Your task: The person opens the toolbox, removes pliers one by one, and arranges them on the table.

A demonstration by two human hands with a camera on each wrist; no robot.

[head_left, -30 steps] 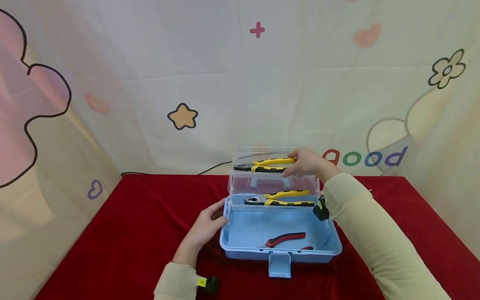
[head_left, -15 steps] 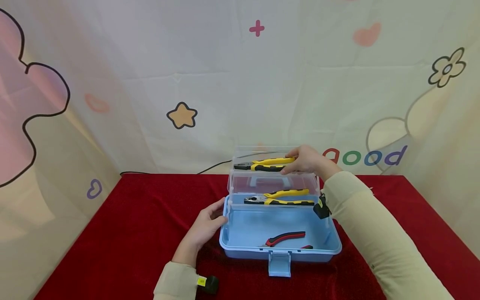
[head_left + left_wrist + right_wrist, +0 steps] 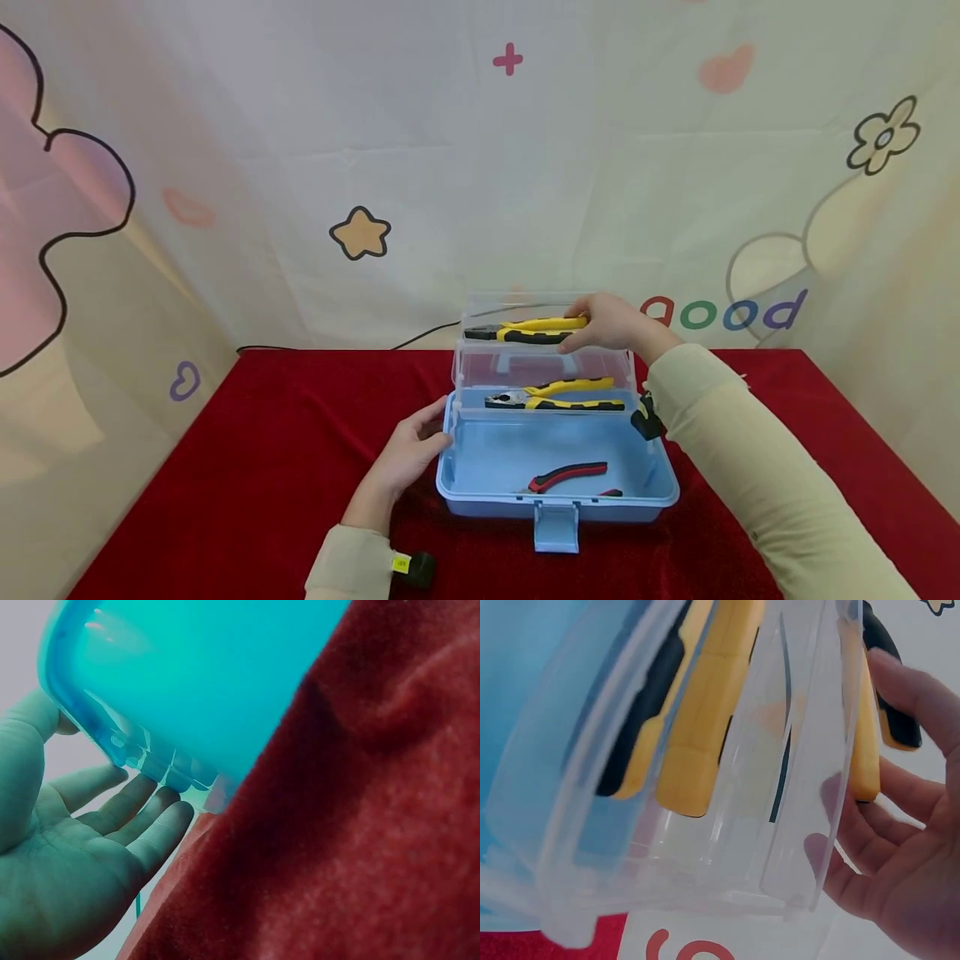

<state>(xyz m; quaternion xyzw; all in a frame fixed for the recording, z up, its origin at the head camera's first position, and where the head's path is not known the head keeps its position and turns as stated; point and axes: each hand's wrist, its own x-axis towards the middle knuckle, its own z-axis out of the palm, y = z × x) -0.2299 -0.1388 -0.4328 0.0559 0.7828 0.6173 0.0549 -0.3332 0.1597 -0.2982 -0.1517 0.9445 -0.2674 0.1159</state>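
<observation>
On the curtain I read "good" at 3 o'clock and a plus at 12; the cuff tag at 7 is too small.

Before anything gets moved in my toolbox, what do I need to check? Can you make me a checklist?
1. Does the right grip hold the upper pliers by the handles? Ok.
2. Does the left grip touch the left edge of the box? Ok.
3. Is the latch at the front undone? Ok, it hangs down.
4. Are the lower pliers apart from the upper ones? Ok.
5. Do the upper pliers rest on the bottom of the upper tray? Cannot tell.
6. Are the red pliers fully in sight? Not ok, the box's front edge hides part.
</observation>
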